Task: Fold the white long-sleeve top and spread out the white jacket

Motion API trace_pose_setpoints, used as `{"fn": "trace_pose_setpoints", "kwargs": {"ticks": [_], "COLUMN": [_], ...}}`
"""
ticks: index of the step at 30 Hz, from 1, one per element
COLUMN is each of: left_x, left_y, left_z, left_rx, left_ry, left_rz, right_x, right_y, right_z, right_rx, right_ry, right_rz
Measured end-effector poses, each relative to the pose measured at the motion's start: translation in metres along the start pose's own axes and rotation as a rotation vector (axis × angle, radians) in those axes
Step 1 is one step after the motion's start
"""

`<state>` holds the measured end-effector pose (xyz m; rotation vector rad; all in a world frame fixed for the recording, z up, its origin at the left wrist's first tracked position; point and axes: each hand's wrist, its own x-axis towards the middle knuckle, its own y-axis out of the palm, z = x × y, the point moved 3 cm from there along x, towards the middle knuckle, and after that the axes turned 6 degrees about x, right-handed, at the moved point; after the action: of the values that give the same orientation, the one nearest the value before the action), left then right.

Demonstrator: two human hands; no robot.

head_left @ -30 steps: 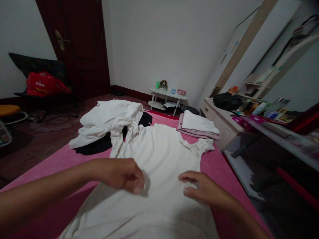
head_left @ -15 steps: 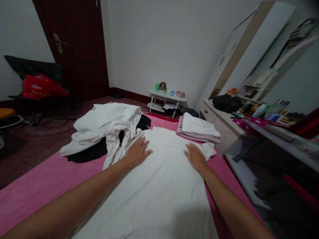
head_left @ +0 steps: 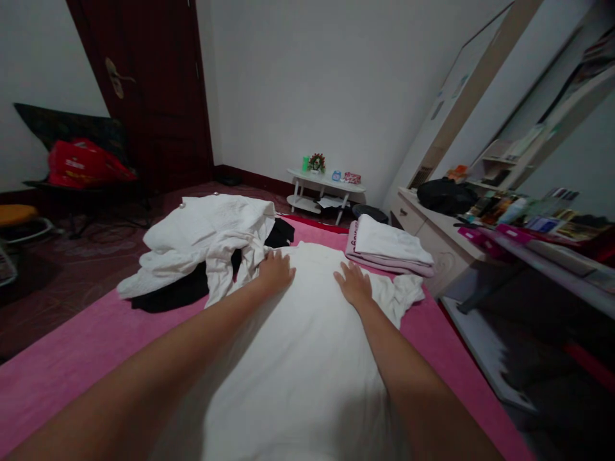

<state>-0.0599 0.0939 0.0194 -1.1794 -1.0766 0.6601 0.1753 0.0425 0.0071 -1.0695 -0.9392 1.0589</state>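
Observation:
A white shirt (head_left: 307,346) lies spread on the pink bed cover (head_left: 72,358), its collar end away from me and one sleeve reaching out at the right. My left hand (head_left: 277,272) rests on its upper left part, palm down with the fingers apart. On the upper right part lies my right hand (head_left: 354,283), also flat with spread fingers. Left of the shirt is a rumpled white garment pile (head_left: 211,224) over black cloth (head_left: 170,294). Beyond my right hand sits a folded stack of white and pale pink clothes (head_left: 391,242).
A low white table (head_left: 327,181) with small items stands by the wall. At the right are a dresser (head_left: 432,237) with a black bag (head_left: 444,195) and bottles. A red bag (head_left: 86,165) rests on a chair at the left, near the dark door (head_left: 154,89).
Both hands have moved farther up the shirt towards its collar, and my right hand has shifted inward to the left. The view has tilted slightly.

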Motion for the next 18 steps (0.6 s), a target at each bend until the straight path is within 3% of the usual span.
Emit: {"fn": "trace_pose_setpoints", "kwargs": {"ticks": [2, 3, 5, 7, 8, 11, 14, 18], "left_x": [0.006, 0.008, 0.008, 0.009, 0.010, 0.024, 0.042, 0.052], "left_y": [-0.002, -0.001, 0.001, 0.006, 0.009, 0.020, 0.030, 0.037], "left_z": [-0.016, -0.027, -0.048, -0.064, -0.068, -0.065, -0.053, -0.048], "left_rx": [-0.002, -0.013, -0.048, -0.097, -0.116, -0.127, -0.110, -0.121], "left_ry": [0.033, 0.088, 0.235, 0.368, 0.403, 0.376, 0.285, 0.229], "left_rz": [-0.009, -0.013, -0.018, -0.029, -0.033, 0.001, 0.069, 0.096], "right_x": [0.004, 0.004, 0.001, -0.001, 0.000, 0.017, 0.035, 0.044], "right_y": [-0.004, -0.007, -0.008, -0.005, -0.003, 0.003, 0.007, 0.010], "right_z": [-0.006, -0.004, 0.008, 0.018, 0.019, 0.008, -0.006, -0.006], "right_rx": [-0.026, -0.035, -0.041, -0.018, -0.002, 0.002, -0.036, -0.052], "right_ry": [0.073, 0.025, -0.241, -0.531, -0.600, -0.485, -0.297, -0.150], "right_rz": [-0.112, -0.170, -0.209, -0.109, -0.040, 0.071, 0.078, 0.086]}}
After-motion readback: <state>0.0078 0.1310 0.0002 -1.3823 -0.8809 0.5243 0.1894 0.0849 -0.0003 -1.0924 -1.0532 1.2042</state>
